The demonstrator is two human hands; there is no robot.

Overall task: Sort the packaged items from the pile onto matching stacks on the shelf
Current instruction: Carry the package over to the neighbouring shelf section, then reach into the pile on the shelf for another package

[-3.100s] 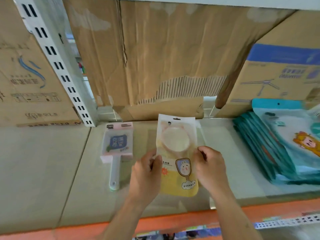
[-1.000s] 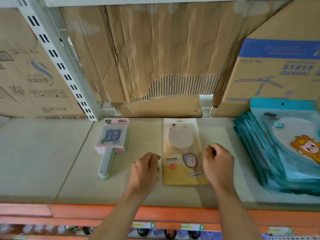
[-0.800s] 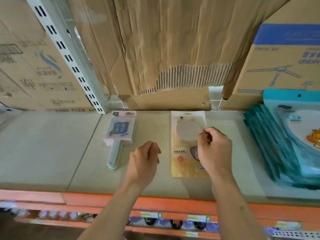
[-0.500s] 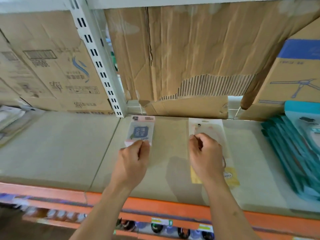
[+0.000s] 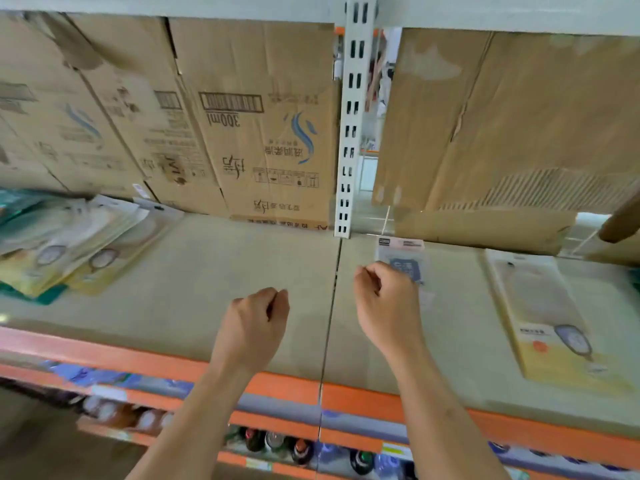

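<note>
Packets in the mixed pile [image 5: 69, 244] at the left edge of the frame looked to be the next concern. The yellow packet [image 5: 554, 323], held in both hands moments earlier, now lay flat on the shelf [image 5: 207, 271] at the right, near the blue-labelled packet [image 5: 403, 254] right of centre. The left hand [image 5: 256, 320] and right hand [image 5: 384, 306] had let go and hung over the shelf, fingers curled in, gripping nothing. One item seemed sorted; the view had swung left toward the pile, likely for another.

Bright, even light; motion blur smears the pile [image 5: 65, 244] at left, and edges bow.
</note>
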